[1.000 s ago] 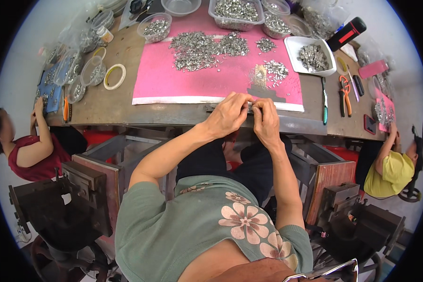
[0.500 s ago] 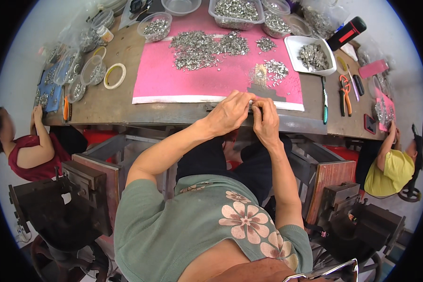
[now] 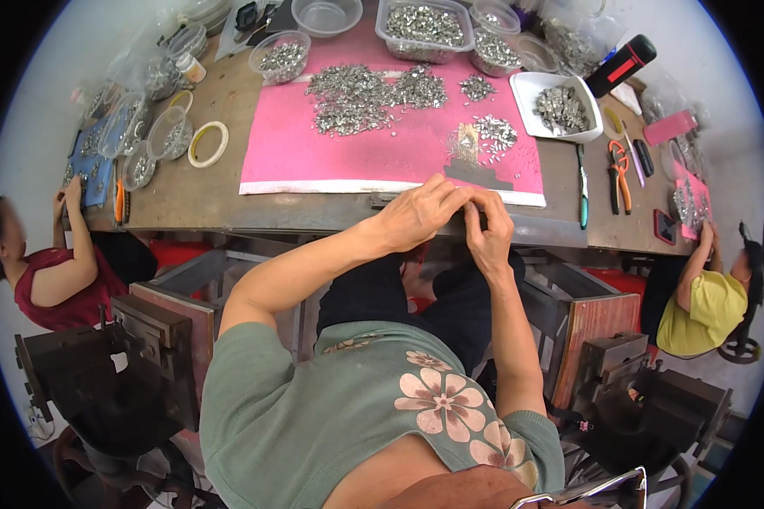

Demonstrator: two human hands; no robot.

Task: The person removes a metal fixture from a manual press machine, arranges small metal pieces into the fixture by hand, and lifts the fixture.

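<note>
While left hand (image 3: pixel 416 214) and right hand (image 3: pixel 490 233) pinch together, grip contents unclear, clear tub (image 3: pixel 424 27) holds metal parts.

The single view comes from a fisheye camera worn on the person's head, looking steeply down and forward over the wooden table (image 3: pixel 187 199), whose straight edges bow toward the dark round rim. It sits close above the person's own shoulders, with the table's near edge mid-frame and the pink mat (image 3: pixel 314 153) beyond.
</note>
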